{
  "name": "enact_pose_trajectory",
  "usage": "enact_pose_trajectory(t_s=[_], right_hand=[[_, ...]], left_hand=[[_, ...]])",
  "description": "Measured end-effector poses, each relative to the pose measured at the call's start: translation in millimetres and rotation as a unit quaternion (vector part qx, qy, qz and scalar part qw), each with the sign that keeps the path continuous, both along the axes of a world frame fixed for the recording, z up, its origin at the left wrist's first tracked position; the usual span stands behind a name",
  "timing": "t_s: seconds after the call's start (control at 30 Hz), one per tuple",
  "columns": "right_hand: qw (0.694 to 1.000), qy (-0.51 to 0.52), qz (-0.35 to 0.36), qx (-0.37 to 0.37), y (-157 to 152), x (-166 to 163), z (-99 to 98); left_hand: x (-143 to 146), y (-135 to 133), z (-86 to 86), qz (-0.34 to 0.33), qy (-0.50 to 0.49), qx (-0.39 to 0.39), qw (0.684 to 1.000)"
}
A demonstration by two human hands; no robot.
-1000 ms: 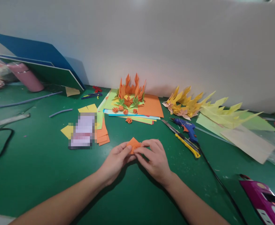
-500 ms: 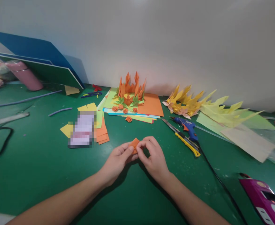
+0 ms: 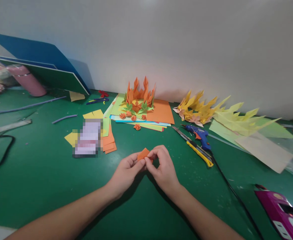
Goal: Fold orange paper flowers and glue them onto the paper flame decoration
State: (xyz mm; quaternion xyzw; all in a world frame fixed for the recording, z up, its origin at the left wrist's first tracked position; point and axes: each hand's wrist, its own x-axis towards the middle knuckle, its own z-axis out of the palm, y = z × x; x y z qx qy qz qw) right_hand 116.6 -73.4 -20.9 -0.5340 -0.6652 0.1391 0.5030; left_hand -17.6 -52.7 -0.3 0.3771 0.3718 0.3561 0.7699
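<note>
A small folded orange paper piece [image 3: 143, 154] sits between both my hands, just above the green table [image 3: 44, 180]. My left hand [image 3: 125, 173] pinches its left side with thumb and fingers. My right hand [image 3: 161, 168] is curled over its right side, fingers closed on the paper. Most of the piece is hidden by my fingers.
Beyond my hands lie stacked coloured sheets with orange paper flowers [image 3: 139, 96]. A blue glue gun [image 3: 198, 135] and yellow utility knife [image 3: 197, 151] lie to the right, with yellow paper shapes [image 3: 211, 111] behind. Orange paper squares [image 3: 109, 141] lie left; a magenta object [image 3: 278, 206] at lower right.
The orange piece has been folded smaller and lifted slightly. My right fingers have curled in over it, and both hands have drawn closer together.
</note>
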Motion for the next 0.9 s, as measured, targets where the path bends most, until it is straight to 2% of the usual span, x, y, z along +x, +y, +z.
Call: enact_pose_trajectory(t_s=[0.1, 0.23, 0.33, 0.43, 0.63, 0.9], right_hand=[[0.999, 0.037, -0.002, -0.015, -0.1, -0.6, -2.7], [0.990, 0.119, 0.005, -0.075, 1.0, -1.1, -6.6], [0.973, 0.182, 0.036, -0.138, 2.8, 0.8, -6.8], [0.960, 0.200, 0.073, -0.181, 4.0, 4.5, -4.2], [0.962, 0.209, 0.082, -0.157, 4.0, 8.9, -3.9], [0.976, 0.176, 0.059, -0.117, 3.8, 9.3, -4.8]], left_hand=[[0.3, 0.9, -0.9, -0.001, 0.004, 0.002, 1.000], [0.8, 2.6, -2.1, 0.007, 0.011, 0.016, 1.000], [1.0, 3.5, -2.8, 0.021, 0.011, 0.024, 0.999], [1.3, 4.2, -2.8, 0.025, 0.023, 0.033, 0.999], [1.3, 5.2, -1.3, 0.037, 0.011, 0.006, 0.999], [-0.4, 3.7, -4.6, 0.008, 0.005, 0.010, 1.000]])
